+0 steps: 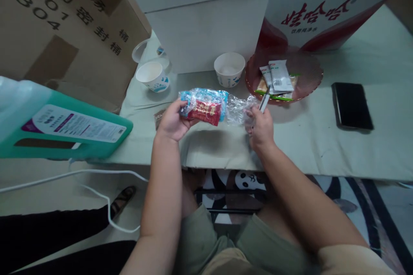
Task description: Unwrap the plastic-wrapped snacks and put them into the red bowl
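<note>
My left hand (pixel 176 120) is closed on the left end of a clear plastic bag (pixel 237 109) with small packets in it. A red packet (pixel 206 112) with light lettering lies in front of a blue packet (pixel 206 94) there. My right hand (pixel 260 126) grips a slim pale box cutter (pixel 264 101), its tip pointing up and away. The crumpled, loose end of the bag reaches the fingers of that hand and seems pinched in them. Both hands are raised over the table's near edge, with the bag stretched sideways between them.
Two paper bowls (pixel 229 68) and a pinkish glass bowl (pixel 311 79) with several sachets (pixel 280 76) stand behind. A black phone-like device (pixel 352 106) lies right. Left are a green jug (pixel 80 124) and a carton (pixel 80 21); white boxes (pixel 206 30) block the back.
</note>
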Demonstrator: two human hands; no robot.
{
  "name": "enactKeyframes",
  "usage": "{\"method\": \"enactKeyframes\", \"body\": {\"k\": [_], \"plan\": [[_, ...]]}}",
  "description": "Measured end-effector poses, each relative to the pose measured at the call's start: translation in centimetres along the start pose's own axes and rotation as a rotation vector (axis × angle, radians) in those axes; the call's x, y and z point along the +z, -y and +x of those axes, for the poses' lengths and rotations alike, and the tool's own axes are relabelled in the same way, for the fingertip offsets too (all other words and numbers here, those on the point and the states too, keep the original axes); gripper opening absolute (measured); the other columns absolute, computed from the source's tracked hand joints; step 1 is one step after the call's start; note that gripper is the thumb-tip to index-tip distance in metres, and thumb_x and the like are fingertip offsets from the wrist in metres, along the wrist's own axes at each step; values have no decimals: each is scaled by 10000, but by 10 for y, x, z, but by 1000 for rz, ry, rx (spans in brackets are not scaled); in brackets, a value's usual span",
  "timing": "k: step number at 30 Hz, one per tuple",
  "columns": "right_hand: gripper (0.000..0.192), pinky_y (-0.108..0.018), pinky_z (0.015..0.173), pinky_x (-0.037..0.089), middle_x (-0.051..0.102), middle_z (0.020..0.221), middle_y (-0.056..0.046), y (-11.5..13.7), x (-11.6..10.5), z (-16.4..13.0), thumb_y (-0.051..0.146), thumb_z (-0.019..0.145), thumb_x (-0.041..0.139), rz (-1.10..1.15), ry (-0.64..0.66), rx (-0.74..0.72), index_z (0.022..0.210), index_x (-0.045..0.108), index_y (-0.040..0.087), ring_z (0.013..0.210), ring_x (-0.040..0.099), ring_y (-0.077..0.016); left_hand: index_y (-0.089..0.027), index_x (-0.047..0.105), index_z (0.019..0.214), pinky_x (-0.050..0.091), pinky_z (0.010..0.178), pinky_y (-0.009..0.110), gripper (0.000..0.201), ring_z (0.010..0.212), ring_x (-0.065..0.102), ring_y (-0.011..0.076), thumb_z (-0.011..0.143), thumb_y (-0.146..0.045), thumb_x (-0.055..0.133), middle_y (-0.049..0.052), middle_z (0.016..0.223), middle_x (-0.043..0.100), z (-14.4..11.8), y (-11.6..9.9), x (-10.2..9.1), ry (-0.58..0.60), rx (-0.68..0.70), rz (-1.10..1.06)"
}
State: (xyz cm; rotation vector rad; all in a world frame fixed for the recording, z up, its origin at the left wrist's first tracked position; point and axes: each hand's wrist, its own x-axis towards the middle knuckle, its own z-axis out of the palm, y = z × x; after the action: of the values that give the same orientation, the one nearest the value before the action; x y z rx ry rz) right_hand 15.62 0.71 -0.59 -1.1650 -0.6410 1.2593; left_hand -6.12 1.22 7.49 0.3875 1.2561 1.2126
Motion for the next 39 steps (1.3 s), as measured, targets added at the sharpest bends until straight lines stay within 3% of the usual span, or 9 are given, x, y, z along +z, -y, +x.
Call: {"method": "enactKeyframes", "body": {"k": [3, 6, 13, 17, 20, 26, 31, 35, 39], "plan": [[396, -184, 381, 211, 532, 747, 57, -3, -3, 1, 487, 698, 687, 160, -126, 48, 890, 422, 265, 581, 549, -98, -139, 641, 838, 568, 524, 216, 154, 546, 658, 126, 837, -193, 497, 28, 667, 691, 5, 19, -12, 35, -178, -91], [377, -199, 399, 282, 513, 705, 71, -4, -11, -4, 429, 664, 714, 11, -13, 9, 904, 474, 264, 499, 474, -84, -149, 643, 789, 561, 506, 216, 179, 520, 648, 128, 848, -192, 479, 31, 621, 676, 14, 32, -19, 106, -268, -124], [364, -311, 657, 497, 688, 1184, -57, -1, -29, -21, 357, 663, 818, -409, 421, -226, 998, 717, 257, 723, 594, -130, -151, 607, 726, 558, 540, 218, 66, 508, 584, 98, 789, -143, 589, -11, 608, 621, 29, 40, -18, 105, -177, 101], [133, -371, 801, 512, 713, 1036, -74, -4, -23, -17, 339, 720, 767, -486, 448, -312, 748, 704, 225, 1003, 655, -238, -153, 666, 837, 517, 542, 210, 119, 597, 594, 106, 730, -148, 716, -5, 716, 654, 32, 44, -16, 227, -107, 317], [138, -353, 744, 495, 705, 863, -43, -4, -15, -17, 348, 740, 731, -522, 473, -245, 756, 697, 215, 805, 631, -190, -182, 677, 1027, 552, 635, 248, 290, 703, 640, 127, 755, -235, 762, 22, 881, 701, 32, 48, -17, 246, -86, 324], [176, -281, 600, 418, 606, 634, 21, 0, 0, -24, 364, 724, 710, -571, 346, -169, 730, 656, 196, 583, 504, -115, -245, 529, 1277, 548, 970, 388, 553, 1086, 670, 226, 778, -273, 765, 87, 1295, 636, 35, 70, -18, 221, 314, 489], [223, -247, 505, 373, 534, 527, 60, -5, 13, -24, 391, 729, 719, -437, 198, -104, 726, 591, 208, 487, 488, -98, -251, 474, 1270, 499, 1030, 392, 513, 1138, 626, 222, 808, -208, 693, 80, 1274, 591, 39, 86, -11, 256, 737, 744], [371, -197, 416, 297, 567, 574, 59, -9, 21, -18, 436, 643, 795, -163, 69, 46, 802, 539, 220, 523, 600, -116, -210, 594, 1031, 458, 1081, 390, 184, 1149, 602, 234, 867, -284, 634, 77, 1130, 621, 36, 88, -3, 310, 790, 820], [518, -151, 352, 176, 566, 609, 57, -7, 25, -13, 443, 553, 837, 116, -22, 131, 848, 455, 254, 653, 691, -156, -226, 586, 1268, 462, 1121, 418, 628, 1315, 541, 305, 742, -484, 814, 137, 1407, 485, 29, 94, 1, 516, 660, 698]]}}
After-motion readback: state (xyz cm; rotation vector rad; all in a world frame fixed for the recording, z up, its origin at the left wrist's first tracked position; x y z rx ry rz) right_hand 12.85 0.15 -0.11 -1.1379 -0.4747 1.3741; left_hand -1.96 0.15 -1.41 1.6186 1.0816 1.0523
